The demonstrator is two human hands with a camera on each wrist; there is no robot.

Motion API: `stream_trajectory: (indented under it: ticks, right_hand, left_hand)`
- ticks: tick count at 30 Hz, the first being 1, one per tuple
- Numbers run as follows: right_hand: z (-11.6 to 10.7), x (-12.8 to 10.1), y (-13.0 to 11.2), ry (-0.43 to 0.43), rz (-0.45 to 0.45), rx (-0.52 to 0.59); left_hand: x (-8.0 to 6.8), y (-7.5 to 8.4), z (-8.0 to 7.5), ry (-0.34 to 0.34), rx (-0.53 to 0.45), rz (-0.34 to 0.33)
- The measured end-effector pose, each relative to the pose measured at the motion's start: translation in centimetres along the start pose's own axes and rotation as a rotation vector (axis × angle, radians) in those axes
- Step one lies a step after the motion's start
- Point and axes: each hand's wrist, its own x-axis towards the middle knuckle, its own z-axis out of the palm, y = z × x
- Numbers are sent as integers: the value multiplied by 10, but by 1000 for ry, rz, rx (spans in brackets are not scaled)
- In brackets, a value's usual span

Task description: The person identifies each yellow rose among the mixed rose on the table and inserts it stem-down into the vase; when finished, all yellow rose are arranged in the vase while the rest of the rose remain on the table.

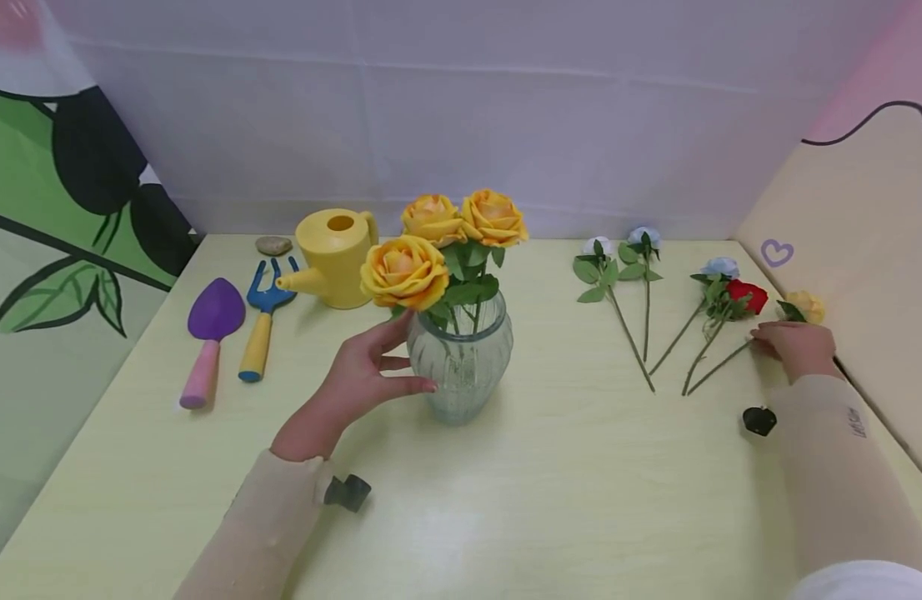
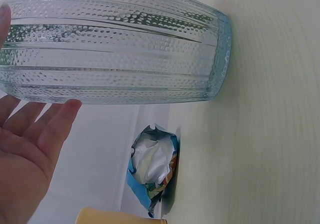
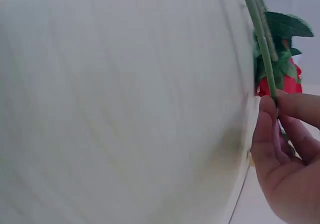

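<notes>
A clear ribbed glass vase (image 1: 461, 375) stands upright on the table, holding three yellow roses (image 1: 405, 271). My left hand (image 1: 363, 379) holds the vase's left side, thumb on the near face. In the left wrist view its fingers (image 2: 55, 126) lie along the glass (image 2: 125, 49). At the far right, my right hand (image 1: 794, 346) pinches the stem (image 3: 269, 71) of a pale yellow rose (image 1: 806, 306), which lies low over the table. Beside it lie a red rose (image 1: 746, 297) and a blue rose (image 1: 721, 267).
A white rose (image 1: 598, 247) and another blue rose (image 1: 644, 237) lie farther back. On the left are a yellow watering can (image 1: 337, 258), a purple trowel (image 1: 215, 312), a hand fork (image 1: 258, 333) and a stone (image 1: 273, 245). The left wrist view shows a crumpled foil packet (image 2: 152, 164).
</notes>
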Motion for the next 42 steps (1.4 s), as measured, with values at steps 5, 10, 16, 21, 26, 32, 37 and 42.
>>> stream_trajectory:
  ticks: [5,10,16,21,26,32,37,42]
  right_hand:
    - [-1,-17,-14,0,-7,332]
    - [-7,-26,-31,67,-36,607]
    - [-2,-42,-55,118,-146,747]
    - [17,-63,-81,84,-268,838]
    - [47,-96,-111,3,-383,924]
    - [92,-139,-135,-153,-536,995]
    - [135,-166,-141,-219,-686,962]
    - [170,-184,-140,-240,-789,880]
  left_hand:
    - [0,0,0,0,5,-12]
    - [0,0,0,-2,-10,-22]
    - [0,1,0,-1,2,-22]
    - [0,2,0,1,-1,-35]
    - [0,1,0,1,3,-40]
    - [0,2,-1,4,17,-21]
    - [0,2,-2,5,12,-25]
    - [0,2,-1,4,-1,-25]
